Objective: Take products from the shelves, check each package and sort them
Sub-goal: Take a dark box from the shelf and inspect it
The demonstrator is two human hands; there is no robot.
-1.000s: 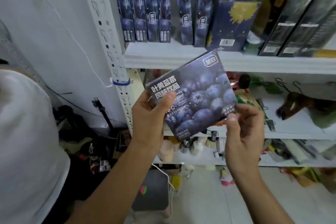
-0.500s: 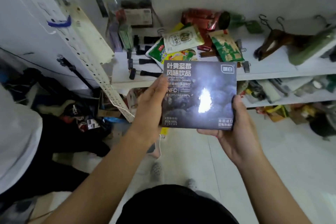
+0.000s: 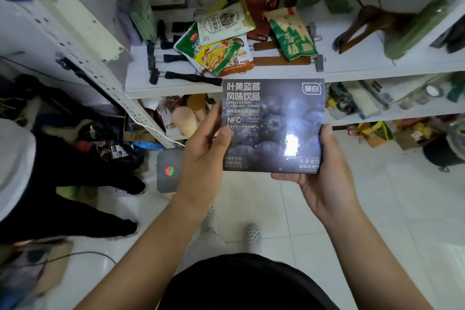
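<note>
1. Centre frame: I've got the blueberry drink box (image 3: 273, 126) facing the camera, held in the air in front of the white shelf (image 3: 352, 68) and touching nothing else.
2. My left hand (image 3: 203, 156) clamps its left edge, thumb across the printed face, fingers hidden behind.
3. My right hand (image 3: 324, 176) cradles the lower right corner, thumb pressed to the right edge.
4. Glare low on the front says glossy, so probably slippery. Flat faces and crisp corners look stiff, like card.
5. Weight I can't tell.
6. Best hold, I'd judge: pinch opposite edges, not the slick face.
</note>
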